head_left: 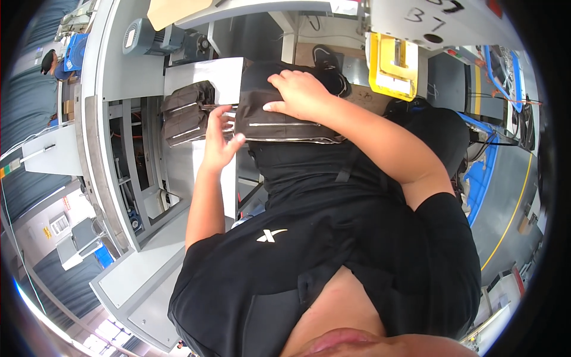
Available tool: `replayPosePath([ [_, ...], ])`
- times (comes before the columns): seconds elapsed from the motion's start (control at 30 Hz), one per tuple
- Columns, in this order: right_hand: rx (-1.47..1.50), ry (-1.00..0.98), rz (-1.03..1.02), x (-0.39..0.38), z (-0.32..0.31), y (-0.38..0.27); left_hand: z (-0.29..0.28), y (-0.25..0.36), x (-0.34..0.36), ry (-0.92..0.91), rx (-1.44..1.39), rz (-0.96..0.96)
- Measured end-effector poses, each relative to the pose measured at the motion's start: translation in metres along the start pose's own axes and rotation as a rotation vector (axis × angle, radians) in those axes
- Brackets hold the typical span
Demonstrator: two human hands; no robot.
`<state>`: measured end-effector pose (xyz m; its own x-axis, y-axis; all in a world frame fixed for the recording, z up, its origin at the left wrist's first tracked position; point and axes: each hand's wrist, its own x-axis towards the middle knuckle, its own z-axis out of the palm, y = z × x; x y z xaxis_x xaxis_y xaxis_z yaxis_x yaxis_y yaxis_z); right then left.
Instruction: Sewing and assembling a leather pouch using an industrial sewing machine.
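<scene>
A dark fabric piece with pale edging lines [285, 131] lies across my lap, its left end reaching the grey bench. My right hand [297, 92] rests on its top with the fingers stretched out and the thumb apart. At its left end is my left hand [219, 143], thumb apart from the bent fingers, whose tips touch the edge next to thin strips. Just left of that hand, a bundle of similar dark folded pieces [187, 113] sits on the bench. The undersides of the pieces are hidden.
A yellow plastic bin [394, 66] stands beyond my right arm. A grey motor [146, 38] is mounted at the far left, above an open machine frame [134, 160]. A white panel [410, 21] overhangs the far right. Blue-edged racks [482, 172] stand at my right.
</scene>
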<state>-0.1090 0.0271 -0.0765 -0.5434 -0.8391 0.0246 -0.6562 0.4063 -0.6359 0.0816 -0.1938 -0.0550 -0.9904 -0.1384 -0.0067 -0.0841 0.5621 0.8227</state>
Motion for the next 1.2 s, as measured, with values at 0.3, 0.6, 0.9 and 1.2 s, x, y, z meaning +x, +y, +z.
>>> replayPosePath([
  [0.3,-0.107,-0.006,-0.187,-0.019,0.008,-0.003,0.005,0.022,0.051,-0.046,0.039,-0.125],
  [0.6,-0.171,-0.044,-0.331,-0.054,-0.002,0.046,0.007,0.006,0.049,-0.047,0.118,0.024],
  [0.9,-0.079,-0.044,-0.505,-0.088,0.005,0.017,-0.014,-0.055,0.02,0.097,-0.758,-0.501],
  [1.2,0.017,-0.245,-0.497,-0.096,-0.001,0.035,0.007,-0.044,0.02,0.13,-0.745,-0.67],
])
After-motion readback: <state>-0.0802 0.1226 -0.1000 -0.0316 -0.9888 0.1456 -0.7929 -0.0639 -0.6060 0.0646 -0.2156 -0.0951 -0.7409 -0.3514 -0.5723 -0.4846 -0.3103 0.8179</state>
